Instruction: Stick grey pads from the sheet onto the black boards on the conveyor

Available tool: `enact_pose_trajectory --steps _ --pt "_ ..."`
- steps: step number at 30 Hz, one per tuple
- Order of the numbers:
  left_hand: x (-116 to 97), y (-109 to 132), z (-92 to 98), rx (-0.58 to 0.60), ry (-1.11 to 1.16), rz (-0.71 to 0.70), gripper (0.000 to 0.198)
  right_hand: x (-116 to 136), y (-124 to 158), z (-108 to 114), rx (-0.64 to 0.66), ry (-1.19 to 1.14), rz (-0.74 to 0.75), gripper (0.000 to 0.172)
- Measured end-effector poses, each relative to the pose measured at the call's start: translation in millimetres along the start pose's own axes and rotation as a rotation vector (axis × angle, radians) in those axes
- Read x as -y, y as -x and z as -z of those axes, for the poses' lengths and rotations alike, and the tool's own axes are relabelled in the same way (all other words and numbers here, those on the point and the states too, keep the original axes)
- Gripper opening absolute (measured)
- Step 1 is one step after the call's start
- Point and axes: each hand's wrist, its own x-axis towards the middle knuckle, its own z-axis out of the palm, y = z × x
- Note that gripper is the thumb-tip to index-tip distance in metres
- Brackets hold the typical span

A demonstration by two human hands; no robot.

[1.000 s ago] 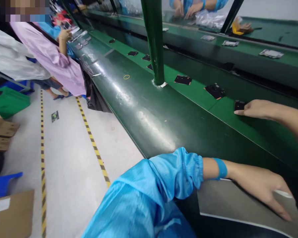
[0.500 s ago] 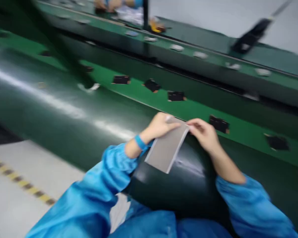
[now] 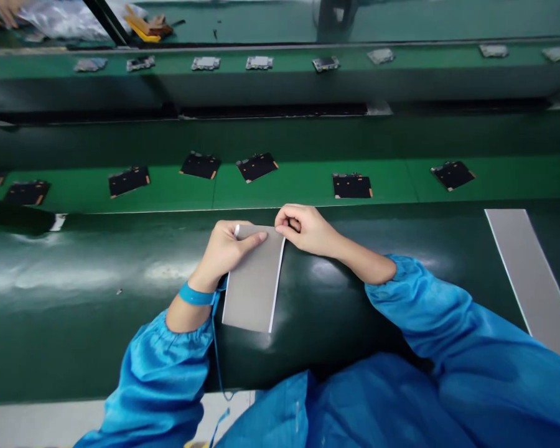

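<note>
A grey rectangular sheet (image 3: 252,283) with white edges is held over the dark green worktop (image 3: 135,336). My left hand (image 3: 231,249) grips its upper left part, thumb across the face and the other fingers hidden behind. At the sheet's upper right corner, my right hand (image 3: 308,229) pinches with thumb and forefinger, the other fingers curled. Whether a thin layer or only the corner is between those fingertips, I cannot make out. A blue strap (image 3: 196,295) with a cord circles my left wrist.
Beyond the worktop runs a bright green belt (image 3: 303,180) bearing several flat black boards (image 3: 352,186). Further back, a raised ledge holds several small metallic parts (image 3: 259,63). A long grey sheet (image 3: 532,274) lies at the right. Another person's hand (image 3: 8,11) shows at the top left.
My view has swung round to the right and levelled, bringing the long grey sheet into sight. Both hands still hold the smaller sheet at its top. The boards appear in different places.
</note>
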Motion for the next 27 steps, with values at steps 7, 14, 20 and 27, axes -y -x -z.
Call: enact_pose_trajectory --steps 7,14,20,27 --pt "-0.1 0.5 -0.6 0.011 0.034 0.023 0.044 3.4 1.7 -5.4 -0.146 -0.110 -0.091 0.009" --pt "2.7 -0.7 0.0 0.034 0.010 0.000 0.042 3.5 2.6 -11.7 -0.064 -0.113 -0.144 0.011" --pt "3.8 -3.3 -0.9 0.039 0.021 -0.009 0.043 8.8 7.7 -13.3 -0.144 -0.036 -0.115 0.013" --pt "5.7 -5.8 0.5 0.123 0.062 0.018 0.045 -22.8 -41.0 20.9 -0.274 -0.066 -0.051 0.032"
